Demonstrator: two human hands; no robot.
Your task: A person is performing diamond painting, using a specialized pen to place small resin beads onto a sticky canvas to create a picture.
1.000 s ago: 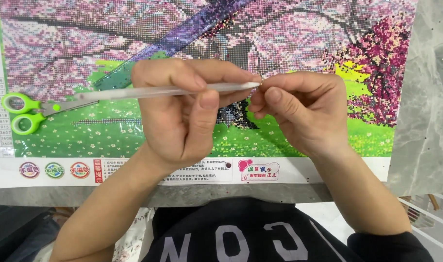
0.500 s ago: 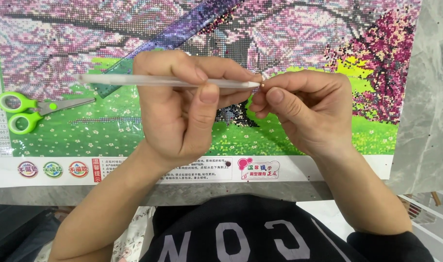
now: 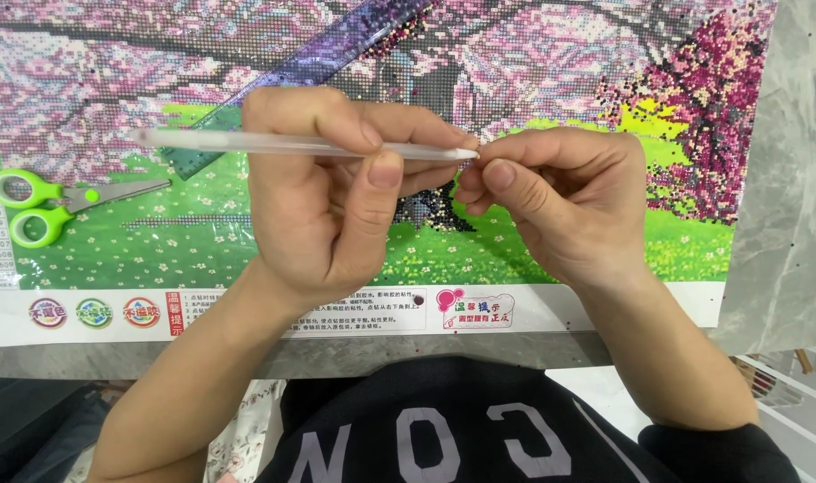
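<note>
Pen (image 3: 300,143) lies level, tip between both hands.

A frosted white pen (image 3: 274,143), lime-green-handled scissors (image 3: 41,204), and a mosaic canvas (image 3: 560,54) dotted pink, purple and green

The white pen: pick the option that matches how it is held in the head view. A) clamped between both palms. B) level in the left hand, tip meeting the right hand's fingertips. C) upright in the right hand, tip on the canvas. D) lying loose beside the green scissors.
B: the white pen lies level in the left hand, its tip reaching the pinched fingertips of the right hand, above the canvas.
</note>
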